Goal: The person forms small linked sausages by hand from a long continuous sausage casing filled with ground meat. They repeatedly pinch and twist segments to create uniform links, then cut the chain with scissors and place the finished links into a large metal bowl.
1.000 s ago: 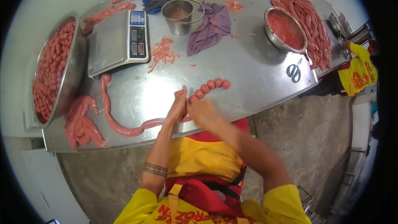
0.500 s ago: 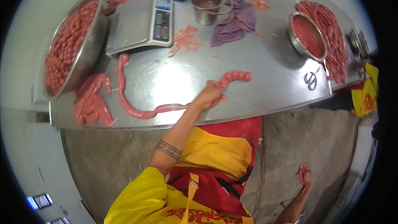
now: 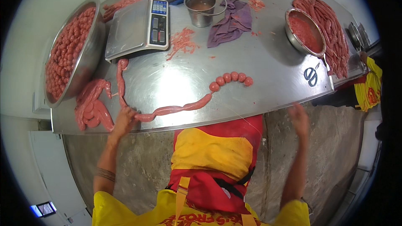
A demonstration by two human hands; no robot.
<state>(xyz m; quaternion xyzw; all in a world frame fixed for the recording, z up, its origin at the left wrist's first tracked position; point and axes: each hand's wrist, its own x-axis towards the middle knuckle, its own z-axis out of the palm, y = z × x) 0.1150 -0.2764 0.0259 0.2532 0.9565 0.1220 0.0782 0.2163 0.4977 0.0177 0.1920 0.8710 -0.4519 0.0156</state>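
Observation:
A long raw sausage rope (image 3: pixel 181 108) curves across the steel table, with one end near the scale. Its right end is tied into a row of several small round links (image 3: pixel 234 76). My left hand (image 3: pixel 124 121) grips the rope at its lower left bend, close to the table's front edge. A thin thread (image 3: pixel 240 117) slants from near the links toward the front edge. My right hand (image 3: pixel 299 119) is raised at the front edge, apart from the sausage; motion blurs its fingers. Beside my left hand lies a heap of filled sausage (image 3: pixel 93 104).
A large steel basin (image 3: pixel 98 37) of small links stands left, next to a scale (image 3: pixel 130 27). Behind are a steel pot (image 3: pixel 201 19) and a purple cloth (image 3: pixel 232 23). A bowl of meat (image 3: pixel 307 33), coiled sausages (image 3: pixel 331 29) and black scissors (image 3: pixel 310 76) lie right. Another person's yellow sleeve (image 3: pixel 368 86) shows far right.
My left hand has left the round links and moved left onto the rope's bend. My right hand has risen from low at the right to the table's edge. The links now lie in an arc.

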